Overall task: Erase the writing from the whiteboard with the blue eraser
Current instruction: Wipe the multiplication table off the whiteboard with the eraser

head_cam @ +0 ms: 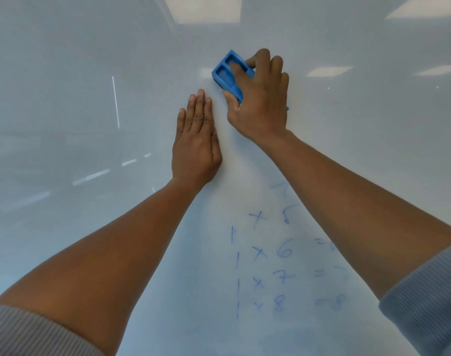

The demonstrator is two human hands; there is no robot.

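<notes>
Here, the blue eraser (228, 74) is gripped by the right hand (260, 98), with the fingers curled over its upper edge and the thumb (231, 100) pressed against its lower edge. The eraser is held flat against the whiteboard (91, 73), tilted diagonally, and two rectangular recesses are seen in its plastic back; both recesses are shown empty apart from a fingertip resting at the rim of one. The left hand (196, 142) is laid flat on the board just beside the right hand, fingers straight and closed together, nothing being held. Below the hands, between the two forearms, blue writing (283, 265) is seen on the board: rows of multiplication sums with the figures 5, 6, 7 and 8, some of them faint or smeared, and partly covered by the right forearm. The eraser is placed well above this writing. Ribbed grey sleeves (429, 299) are pushed back at both elbows. Ceiling lights are reflected in the glossy board surface.
</notes>
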